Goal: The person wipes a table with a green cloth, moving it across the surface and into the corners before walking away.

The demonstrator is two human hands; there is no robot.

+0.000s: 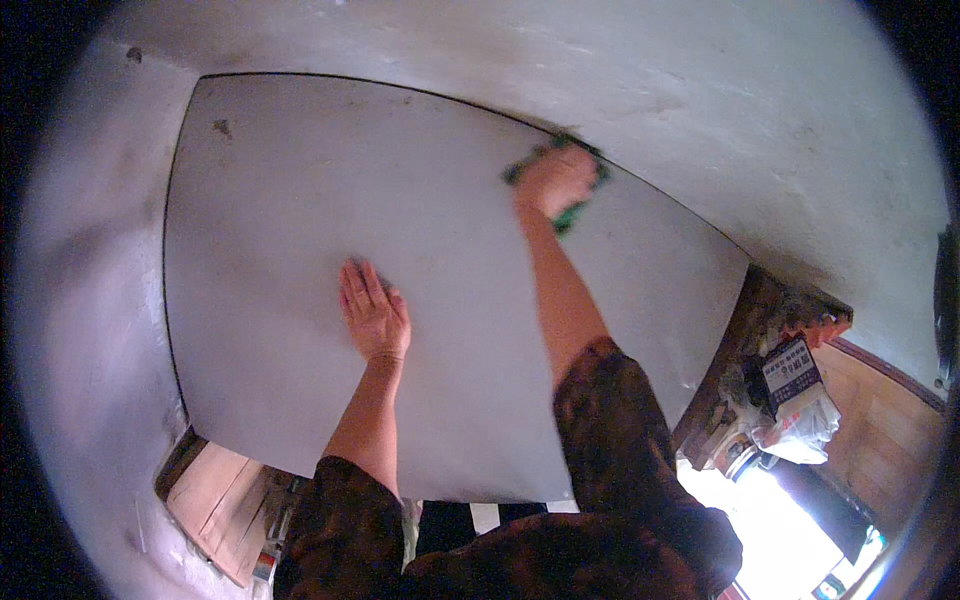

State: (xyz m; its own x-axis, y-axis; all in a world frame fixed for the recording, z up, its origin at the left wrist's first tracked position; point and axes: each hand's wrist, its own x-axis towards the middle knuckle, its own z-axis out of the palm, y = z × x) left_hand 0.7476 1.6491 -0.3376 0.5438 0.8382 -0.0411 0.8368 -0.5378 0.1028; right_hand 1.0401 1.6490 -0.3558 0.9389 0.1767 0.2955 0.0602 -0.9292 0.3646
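A large pale grey panel (pixel 450 247) with dark thin edges fills the middle of the view. My right hand (pixel 559 180), blurred, presses a green cloth (pixel 571 217) against the panel near its far edge; the cloth shows around the fingers and palm. Lower and to the left, my left hand (pixel 375 311) lies on the panel with its fingers extended and only slightly apart, nothing visible in it. A small dark mark (pixel 222 127) is on the panel at the upper left.
Pale, stained walls (pixel 750 150) border the panel. At the right, a printed box (pixel 793 375), a clear plastic bag (pixel 806 435) and a jar (pixel 739 454) stand beside a bright area. Wooden boards (pixel 217 495) show at the lower left.
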